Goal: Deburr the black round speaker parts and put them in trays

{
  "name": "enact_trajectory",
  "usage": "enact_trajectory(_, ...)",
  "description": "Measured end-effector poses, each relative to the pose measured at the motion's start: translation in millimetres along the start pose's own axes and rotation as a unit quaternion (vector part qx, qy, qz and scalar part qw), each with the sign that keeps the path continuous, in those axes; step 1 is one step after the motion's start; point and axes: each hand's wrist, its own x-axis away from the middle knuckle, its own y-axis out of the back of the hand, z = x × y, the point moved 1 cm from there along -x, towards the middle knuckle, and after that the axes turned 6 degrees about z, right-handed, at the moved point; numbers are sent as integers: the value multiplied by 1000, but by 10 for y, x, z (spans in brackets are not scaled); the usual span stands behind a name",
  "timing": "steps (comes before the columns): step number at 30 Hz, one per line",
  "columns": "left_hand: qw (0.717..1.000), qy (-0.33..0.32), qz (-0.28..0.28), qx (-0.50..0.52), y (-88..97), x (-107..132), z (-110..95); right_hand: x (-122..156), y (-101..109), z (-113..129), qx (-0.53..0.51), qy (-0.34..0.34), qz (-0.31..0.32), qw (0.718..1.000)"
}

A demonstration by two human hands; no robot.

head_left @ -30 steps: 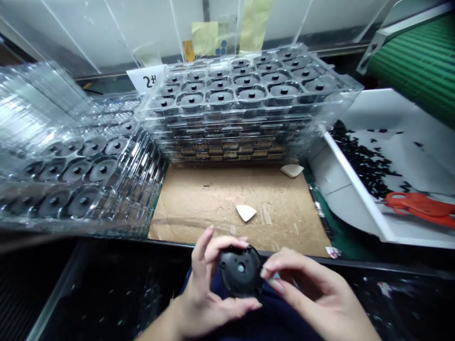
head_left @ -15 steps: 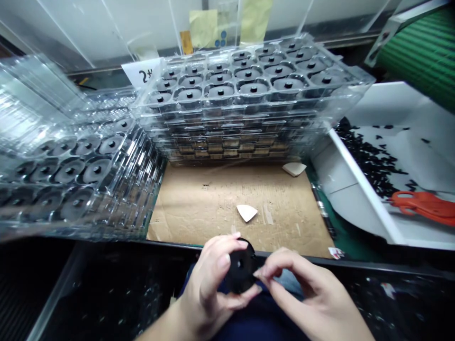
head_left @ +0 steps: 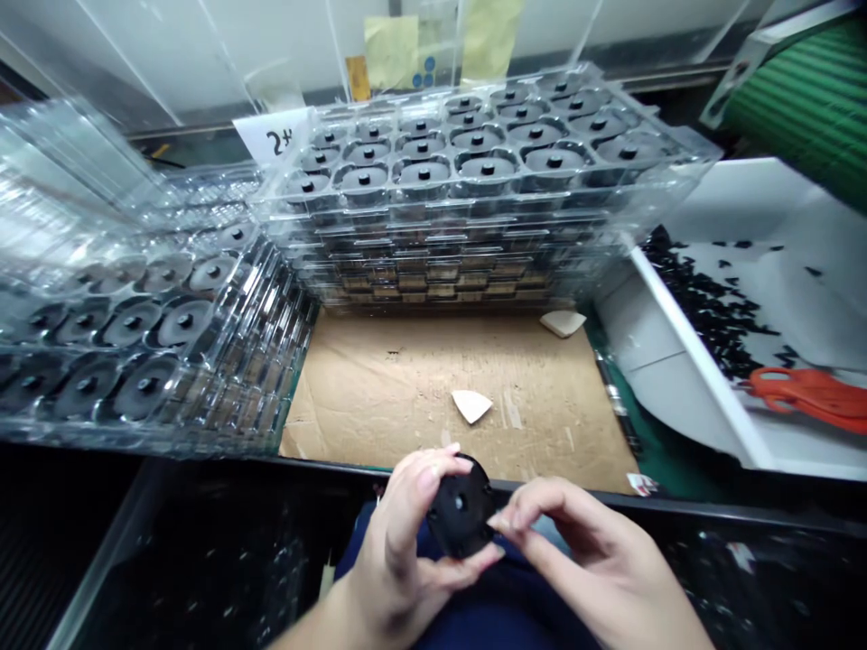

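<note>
Both of my hands hold a round black plastic disc [head_left: 461, 506] with a pale central hole, low in the head view above my lap. My left hand [head_left: 399, 542] grips it from the left, with fingers over its upper edge and thumb below. My right hand [head_left: 582, 551] pinches its right edge between fingertips and thumb. The hands hide part of the disc's rim. The disc's other face is hidden.
Clear plastic trays [head_left: 433, 217] of black round parts stand stacked ahead, with another stack [head_left: 203, 361] at left. Below them lies cardboard [head_left: 379, 397] with pale triangular scraps [head_left: 472, 405]. At right, a white bin [head_left: 704, 361] holds small black pieces and orange-handled scissors [head_left: 809, 394].
The disc has turned and tilted in my fingers, and my left hand has shifted its grip. The view has swung slightly, moving the trays and bin a little in frame.
</note>
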Motion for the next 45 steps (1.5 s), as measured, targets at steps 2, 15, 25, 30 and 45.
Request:
enact_trajectory(2,1000,-8,4,-8,-2,8,1,5,-2,-11,12,-13,-9,1000)
enact_trajectory(15,1000,-11,18,-12,-30,64,40,8,-13,-34,1,-13,-1,1000)
enact_trajectory(25,999,19,19,26,-41,126,69,24,-25,-112,-51,-38,-17,998)
enact_trajectory(30,1000,0,12,27,-56,105,85,37,-42,-68,-60,-28,-11,998)
enact_trajectory(45,985,102,53,130,-7,109,43,-1,32,-48,-54,-53,-1,997)
